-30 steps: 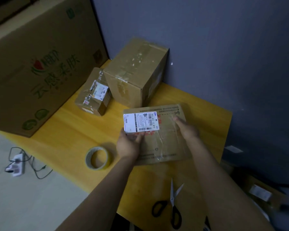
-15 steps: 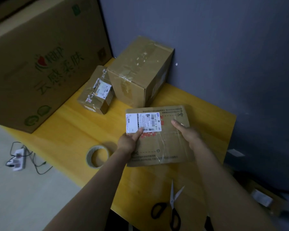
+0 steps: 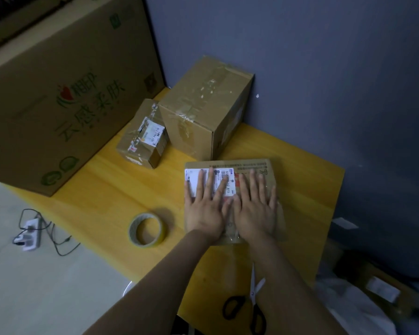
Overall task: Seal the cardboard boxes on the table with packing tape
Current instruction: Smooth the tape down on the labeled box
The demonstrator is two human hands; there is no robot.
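Flat box [image 3: 247, 164]: lies flat on the yellow table [image 3: 131, 184], right of centre, under both my hands.
Scissors [image 3: 252, 293]: nearest me at the table's front edge, blades a little apart, nobody touching them.
Left hand [image 3: 205, 211]: palm down, fingers straight and spread, pressing on the white label [image 3: 191, 184]; it holds nothing.
Right hand [image 3: 254, 209]: just beside the left, flat and spread the same way, pressing on the bare cardboard; it holds nothing.
Clear tape [image 3: 230, 228]: a shiny strip shows between my wrists, running along the middle of the lid.
Tape roll [image 3: 132, 229]: lies flat on the table, left of the flat box and apart from it.
Small box [image 3: 143, 141]: further back, wrapped in tape.
Taller box [image 3: 203, 112]: against the wall, tape over its top seam and down the front.
Large carton [image 3: 58, 93]: far left; I cannot see its seams.
Progress: I judge the two back boxes sealed and this strip at the smoothing stage. Possibly left: more strips here, and the carton if it counts.
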